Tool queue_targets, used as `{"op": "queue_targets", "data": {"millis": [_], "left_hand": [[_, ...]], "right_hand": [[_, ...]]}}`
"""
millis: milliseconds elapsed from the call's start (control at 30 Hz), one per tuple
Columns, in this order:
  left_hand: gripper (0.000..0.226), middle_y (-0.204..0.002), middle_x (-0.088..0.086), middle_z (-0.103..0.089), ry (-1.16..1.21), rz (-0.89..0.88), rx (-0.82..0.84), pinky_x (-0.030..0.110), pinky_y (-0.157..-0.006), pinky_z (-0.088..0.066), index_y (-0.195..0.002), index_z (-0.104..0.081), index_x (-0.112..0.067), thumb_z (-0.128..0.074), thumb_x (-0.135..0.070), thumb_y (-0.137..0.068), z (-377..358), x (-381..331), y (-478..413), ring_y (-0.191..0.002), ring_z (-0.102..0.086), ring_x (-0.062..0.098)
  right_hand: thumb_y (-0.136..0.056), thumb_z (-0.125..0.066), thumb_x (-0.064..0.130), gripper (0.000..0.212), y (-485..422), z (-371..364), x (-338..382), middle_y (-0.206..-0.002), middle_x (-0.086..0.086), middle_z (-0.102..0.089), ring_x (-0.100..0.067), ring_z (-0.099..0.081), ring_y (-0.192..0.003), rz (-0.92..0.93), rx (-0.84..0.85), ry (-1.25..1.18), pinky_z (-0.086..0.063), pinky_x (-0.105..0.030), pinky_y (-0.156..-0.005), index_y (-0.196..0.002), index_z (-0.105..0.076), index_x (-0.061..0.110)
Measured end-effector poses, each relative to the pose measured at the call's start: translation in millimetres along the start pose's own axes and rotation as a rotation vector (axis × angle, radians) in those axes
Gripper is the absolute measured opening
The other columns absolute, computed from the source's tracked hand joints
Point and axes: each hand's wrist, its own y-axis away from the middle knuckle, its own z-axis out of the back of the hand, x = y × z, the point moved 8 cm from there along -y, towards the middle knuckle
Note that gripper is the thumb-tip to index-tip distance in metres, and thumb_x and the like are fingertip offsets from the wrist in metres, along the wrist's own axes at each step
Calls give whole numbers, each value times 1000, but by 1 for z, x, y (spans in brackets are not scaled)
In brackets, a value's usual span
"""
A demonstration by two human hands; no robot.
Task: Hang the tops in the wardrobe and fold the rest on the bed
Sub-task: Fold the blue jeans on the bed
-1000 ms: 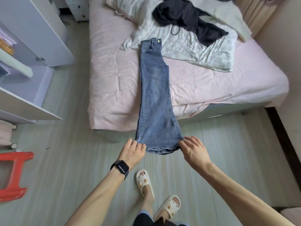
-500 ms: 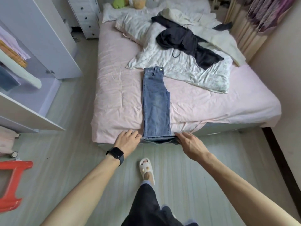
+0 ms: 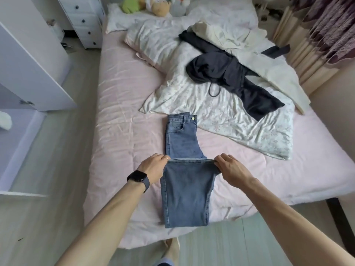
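Being pinched at the hem by left grip point(image 3: 153, 166) and right grip point(image 3: 232, 169), blue denim jeans point(image 3: 186, 196) are lying half-folded at the foot of the pink bed point(image 3: 124, 131); skewing is being risked by uneven pulling.

Soft, even daylight, wide-angle lens.
Pale sheen on the bed point(image 3: 123, 112) sheet, left side; shadows weak and diffuse. Straight lines bow toward the frame edges, wardrobe point(image 3: 28, 60) and curtains point(image 3: 330, 29) leaning. Centre sharp, lower corners slightly soft.
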Motion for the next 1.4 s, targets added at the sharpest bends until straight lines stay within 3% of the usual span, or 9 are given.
{"op": "queue_targets", "data": {"millis": [133, 333, 600, 733, 867, 967, 1100, 1267, 1400], "left_hand": [[29, -126, 6, -66, 308, 132, -14, 33, -92, -48, -127, -64, -18, -49, -16, -103, -2, 24, -65, -114, -60, 27], [28, -118, 6, -65, 483, 279, -190, 16, -84, -32, -125, -67, -21, -52, -17, -102, -3, 71, -153, -111, -59, 25], [51, -126, 11, -59, 210, 314, -185, 42, -93, -48, -139, -56, -15, -42, 6, -95, -33, 133, -269, -117, -53, 30], [58, -125, 8, -55, 91, 307, -155, 42, -79, -49, -140, -51, -18, -40, 8, -90, -54, 154, -323, -117, -50, 30], [52, -122, 7, -53, 60, 332, -129, 39, -68, -44, -135, -49, -19, -39, 6, -90, -74, 165, -353, -113, -49, 30], [33, -106, 11, -55, 81, 283, -214, 47, -68, -51, -118, -49, -15, -42, 3, -91, -70, 162, -365, -96, -54, 34], [23, -92, 11, -56, 62, 273, -304, 43, -62, -46, -106, -48, -15, -46, 2, -90, -69, 169, -379, -85, -54, 32], [16, -104, 18, -56, 318, 367, -249, 37, -79, -38, -103, -59, -7, -43, -3, -99, -85, 182, -396, -100, -54, 36], [32, -135, 6, -51, 32, 305, -524, 44, -94, -40, -128, -62, -30, -53, -27, -98, -69, 160, -358, -119, -49, 29]], "right_hand": [[-106, -44, 20, 25, -65, -10, -37, -109, -13, -63, -38, -60, -100, -178, 52, -174, -46, -40, -84, -120, -62, 10], [-104, -45, 16, 21, -169, -20, -67, -100, -19, -62, -41, -58, -96, -242, -99, -283, -44, -41, -80, -113, -62, 9], [-108, -37, 20, 28, -299, -65, -95, -92, -15, -55, -32, -50, -80, -241, -163, -263, -40, -39, -66, -117, -60, 7], [-102, -36, 8, 24, -349, -98, -119, -92, -11, -51, -29, -47, -83, -278, -92, -179, -39, -36, -63, -117, -55, 7], [-105, -35, 11, 27, -373, -118, -133, -100, -14, -55, -33, -53, -92, -299, -89, -151, -39, -36, -65, -124, -54, 11], [-110, -32, 26, 30, -380, -121, -139, -106, -16, -58, -33, -55, -83, -339, -146, -208, -47, -40, -65, -127, -54, 15], [-110, -36, 28, 30, -391, -123, -143, -106, -18, -62, -36, -59, -80, -333, -221, -246, -54, -48, -67, -126, -55, 12], [-110, -38, 26, 32, -405, -124, -144, -111, -18, -64, -36, -62, -86, -353, -225, -257, -45, -36, -67, -127, -62, 14], [-105, -45, 39, 41, -374, -126, -136, -145, -11, -45, -36, -46, -126, -456, -250, -234, -43, -42, -91, -144, -48, 28]]}}
